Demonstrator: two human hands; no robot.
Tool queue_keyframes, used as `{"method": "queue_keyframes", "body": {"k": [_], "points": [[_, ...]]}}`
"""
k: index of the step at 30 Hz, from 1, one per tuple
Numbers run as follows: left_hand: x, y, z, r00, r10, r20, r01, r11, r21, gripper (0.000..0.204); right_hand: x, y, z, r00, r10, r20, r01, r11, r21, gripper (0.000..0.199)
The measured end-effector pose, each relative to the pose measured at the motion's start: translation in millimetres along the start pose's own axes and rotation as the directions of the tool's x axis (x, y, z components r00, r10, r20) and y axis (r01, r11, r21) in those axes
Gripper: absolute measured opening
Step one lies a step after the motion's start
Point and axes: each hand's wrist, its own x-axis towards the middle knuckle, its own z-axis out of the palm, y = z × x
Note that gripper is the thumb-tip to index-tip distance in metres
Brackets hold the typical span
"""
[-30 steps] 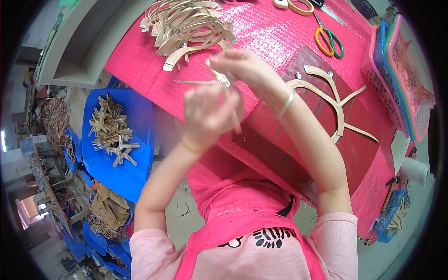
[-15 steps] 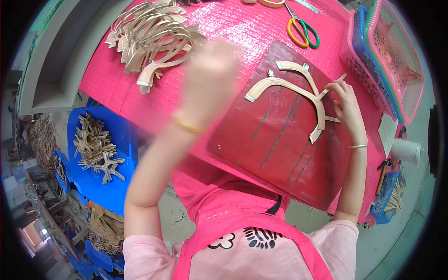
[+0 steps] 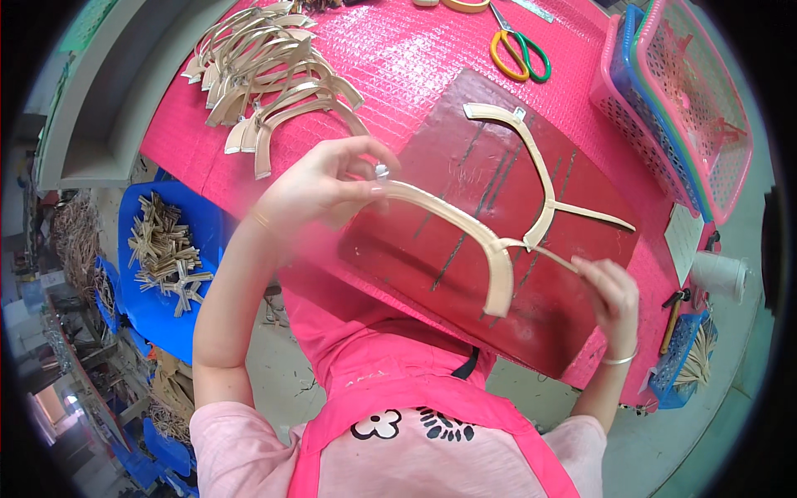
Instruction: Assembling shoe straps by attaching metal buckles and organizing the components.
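Note:
A beige branched strap (image 3: 500,282), like a sandal strap, is stretched between my two hands over a dark red board (image 3: 398,261). My left hand (image 3: 328,181) pinches its wide curved end, where a small white piece (image 3: 382,171) shows by the fingertips. Between the closed fingers of my right hand (image 3: 613,297) is the strap's thin tail. The wide lower end hangs just over the board or rests on it; I cannot tell which. Beyond it, a second beige strap (image 3: 540,162) lies flat, its thin tail pointing right.
A pile of similar straps (image 3: 266,75) covers the far left of the pink table. Scissors (image 3: 521,56) with yellow and green handles lie at the back. Stacked plastic baskets (image 3: 639,108) and a white thread spool (image 3: 719,275) are on the right. A blue container (image 3: 170,328) holds bundled strips.
My left hand has come back from the strap pile toward the board and now grips a strap end. My right hand has moved nearer, pulling the thin tail. The two straps are now apart.

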Motion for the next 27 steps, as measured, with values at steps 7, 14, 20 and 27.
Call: {"method": "queue_keyframes", "body": {"k": [7, 14, 20, 27], "points": [[3.4, -34.3, -2.7, 0.971, -0.026, -0.239, 0.105, 0.941, 0.323, 0.018, -53.8, -15.1, 24.5, 0.919, 0.36, -0.161, -0.272, 0.874, 0.403, 0.014], [14.0, -30.0, 23.5, 0.974, 0.114, -0.195, -0.002, 0.868, 0.496, 0.016, 28.7, -67.7, 48.7, 0.946, 0.313, -0.082, 0.151, -0.201, 0.968, 0.012], [2.6, -34.3, 30.6, 0.992, 0.042, -0.121, -0.032, 0.996, 0.087, 0.019, 80.9, -89.2, 101.2, 0.804, 0.272, 0.53, -0.561, 0.05, 0.826, 0.022], [-4.7, -44.8, 30.5, 0.983, -0.057, -0.175, 0.005, 0.959, -0.283, 0.022, 82.1, -94.3, 119.8, 0.796, 0.336, 0.503, -0.558, 0.087, 0.825, 0.024]]}}
